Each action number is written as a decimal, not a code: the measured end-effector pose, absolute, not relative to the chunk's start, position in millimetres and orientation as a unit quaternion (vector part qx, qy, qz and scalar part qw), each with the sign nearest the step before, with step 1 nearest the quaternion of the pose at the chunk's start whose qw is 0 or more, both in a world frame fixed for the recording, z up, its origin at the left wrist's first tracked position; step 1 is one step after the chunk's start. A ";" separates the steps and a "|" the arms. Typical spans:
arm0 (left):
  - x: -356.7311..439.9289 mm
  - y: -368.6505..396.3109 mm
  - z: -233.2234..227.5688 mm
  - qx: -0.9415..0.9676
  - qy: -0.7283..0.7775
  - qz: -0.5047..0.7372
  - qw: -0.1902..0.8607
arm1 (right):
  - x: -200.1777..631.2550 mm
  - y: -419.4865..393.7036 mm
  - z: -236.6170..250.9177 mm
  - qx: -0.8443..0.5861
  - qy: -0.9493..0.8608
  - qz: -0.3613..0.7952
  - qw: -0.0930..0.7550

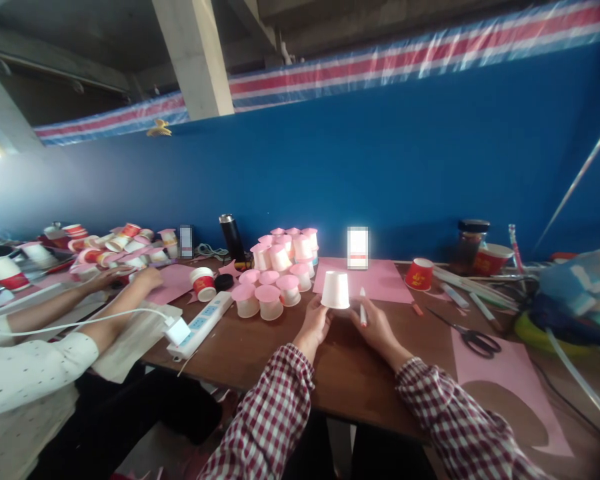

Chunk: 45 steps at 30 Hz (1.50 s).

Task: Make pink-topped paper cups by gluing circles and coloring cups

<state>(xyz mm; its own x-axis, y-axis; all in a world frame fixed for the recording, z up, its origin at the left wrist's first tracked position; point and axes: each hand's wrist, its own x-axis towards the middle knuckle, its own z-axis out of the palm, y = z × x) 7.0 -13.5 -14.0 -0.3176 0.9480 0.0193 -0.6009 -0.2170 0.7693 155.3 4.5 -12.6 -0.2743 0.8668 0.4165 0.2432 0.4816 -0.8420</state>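
Note:
My left hand (pixel 314 325) holds a white paper cup (pixel 335 289) upside down by its rim, just above the brown table (pixel 260 360). My right hand (pixel 377 325) grips a white pen with a red tip (pixel 363 309), upright, right beside the cup. Both sleeves are red-and-white checked. A pink paper sheet (pixel 380 280) lies just behind the cup. A cluster of upturned cups with pink tops (pixel 275 277) stands to the left of my hands.
A co-worker in a white dotted sleeve (pixel 35 367) sits at left, hands near a heap of red-and-white cups (pixel 115 247). A power strip (pixel 200 325), black flask (pixel 233 238), red cup (pixel 420 274), scissors (pixel 473 337), jar (pixel 470 243) and cut pink paper (pixel 510 383) lie about.

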 end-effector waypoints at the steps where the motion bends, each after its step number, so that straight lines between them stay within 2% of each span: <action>1: 7.3 -13.5 -14.7 0.264 0.335 0.732 0.531 | 155.2 4.5 -13.1 -0.383 -0.731 0.328 0.460; 16: 7.5 -8.5 -29.7 0.345 0.338 0.698 0.529 | 156.0 8.4 -22.2 -0.361 -0.772 0.289 0.436; 45: 6.5 -7.0 -36.5 0.344 0.389 0.689 0.506 | 156.8 0.1 -11.2 -0.333 -0.784 0.329 0.407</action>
<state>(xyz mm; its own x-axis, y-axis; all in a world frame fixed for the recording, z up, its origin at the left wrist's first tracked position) 6.5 -7.0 -36.5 -0.2511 0.9646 0.0803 -0.4298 -0.1855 0.8837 156.8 0.1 -11.2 -0.4464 0.7900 0.4202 0.2539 0.5622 -0.7871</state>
